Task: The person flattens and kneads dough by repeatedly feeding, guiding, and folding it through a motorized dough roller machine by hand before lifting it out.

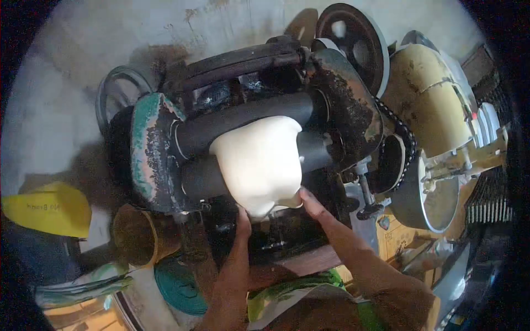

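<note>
A smooth white sheet of dough (262,160) lies over the two dark rollers of a roller machine (251,110). The sheet's top reaches the upper roller, and its lower edge sags in folds. My left hand (243,218) holds the lower left corner, its fingers mostly hidden behind the dough. At the lower right corner my right hand (313,205) grips the edge, with part of the fingers out of sight under it.
Worn painted housings flank the rollers, with a chain (406,132) and a large wheel (353,47) on the right. A cream motor housing (436,99) stands beyond. To the left are a yellow item (49,209), a brown bucket (135,234) and a green coil (179,284).
</note>
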`<state>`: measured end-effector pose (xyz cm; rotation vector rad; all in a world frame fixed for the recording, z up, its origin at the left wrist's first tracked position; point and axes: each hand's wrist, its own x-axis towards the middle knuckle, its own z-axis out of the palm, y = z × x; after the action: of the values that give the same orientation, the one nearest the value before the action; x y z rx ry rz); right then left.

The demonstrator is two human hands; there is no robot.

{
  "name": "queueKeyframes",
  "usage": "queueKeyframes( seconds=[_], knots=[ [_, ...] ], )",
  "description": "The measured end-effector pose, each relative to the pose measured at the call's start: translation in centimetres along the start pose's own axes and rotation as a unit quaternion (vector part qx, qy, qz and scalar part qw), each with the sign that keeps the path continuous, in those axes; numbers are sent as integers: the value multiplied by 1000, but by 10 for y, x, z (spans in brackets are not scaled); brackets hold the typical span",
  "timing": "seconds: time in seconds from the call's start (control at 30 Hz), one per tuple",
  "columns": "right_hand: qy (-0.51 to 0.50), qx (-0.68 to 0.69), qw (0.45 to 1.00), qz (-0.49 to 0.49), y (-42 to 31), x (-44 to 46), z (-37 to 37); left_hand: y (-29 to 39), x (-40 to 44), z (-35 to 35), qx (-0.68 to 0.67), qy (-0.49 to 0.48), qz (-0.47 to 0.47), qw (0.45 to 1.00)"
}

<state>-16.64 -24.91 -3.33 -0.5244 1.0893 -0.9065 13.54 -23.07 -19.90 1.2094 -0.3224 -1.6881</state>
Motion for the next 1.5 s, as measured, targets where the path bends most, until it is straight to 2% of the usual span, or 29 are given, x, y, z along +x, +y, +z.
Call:
queueKeyframes(
  seconds=[0.03,0.1,0.13,0.2,0.23,0.27,0.33,0.37,0.47,0.5,0.6,0.67,0.77,0.8,0.87,0.9,0.93,1.0,1.03,1.13,1.17,1.2,1.27,1.3,1.33,1.4,1.43,1.47,1.5],
  knots=[
    [-1,-91,994,-65,-27,-28,12,-8,0,-22,23,-3,3,1000],
    [-1,-267,944,-195,-88,-70,67,25,-26,0,48,-6,5,999],
    [0,-265,944,-195,-100,-69,76,55,-69,31,156,-29,57,986],
    [-35,-302,940,-151,-119,-61,90,161,-133,146,362,-75,158,916],
    [-53,-319,938,-127,-124,-53,96,163,-121,149,363,-74,156,916],
    [-51,-316,939,-123,-125,-46,100,160,-108,148,392,-132,241,878],
    [-90,-491,844,-198,-137,-29,100,155,-87,157,424,-244,405,773],
    [-107,-568,783,-231,-139,-25,98,156,-84,159,424,-249,400,774],
    [-159,-568,767,-252,-122,-3,86,189,-95,187,585,-216,276,731],
    [-190,-568,757,-261,-112,6,80,199,-98,193,584,-217,272,733],
    [-247,-511,784,-252,-60,25,48,224,-99,199,614,-297,47,729],
    [-279,-478,794,-252,-37,33,41,213,-91,190,592,-320,38,739],
    [-239,-578,648,-434,-10,36,38,168,-80,159,544,-367,19,755],
    [-242,-576,651,-432,-15,34,45,140,-70,139,503,-380,-22,776],
    [-274,-490,783,-267,-33,23,60,110,-55,122,415,-408,-98,807],
    [-283,-437,835,-179,-41,19,66,107,-53,119,415,-409,-100,807],
    [-284,-436,836,-178,-43,20,67,117,-55,127,458,-409,-56,787],
    [-306,-515,787,-149,-49,25,70,134,-58,138,540,-403,31,739],
    [-314,-556,757,-137,-55,30,70,140,-50,147,540,-402,35,738],
    [-321,-618,714,-72,-21,44,53,144,-45,165,577,-372,-315,656],
    [-321,-647,691,-43,-11,42,39,97,-27,118,578,-370,-312,657],
    [-317,-675,666,-16,-9,53,31,45,-2,84,650,-416,-195,605],
    [-307,-725,615,42,2,75,28,-35,42,19,746,-481,46,458],
    [-302,-748,586,73,14,73,20,-10,22,43,747,-480,48,458],
    [-302,-750,585,70,6,61,27,31,0,67,727,-368,160,557],
    [-173,-694,667,-211,-54,39,73,126,-38,142,611,-113,382,684],
    [-106,-638,682,-342,-78,28,87,147,-50,153,610,-113,389,681],
    [-107,-640,679,-344,-91,21,90,161,-61,156,571,-96,295,760],
    [-48,-593,716,-365,-101,14,88,173,-68,152,524,-78,195,826]
  ],
)
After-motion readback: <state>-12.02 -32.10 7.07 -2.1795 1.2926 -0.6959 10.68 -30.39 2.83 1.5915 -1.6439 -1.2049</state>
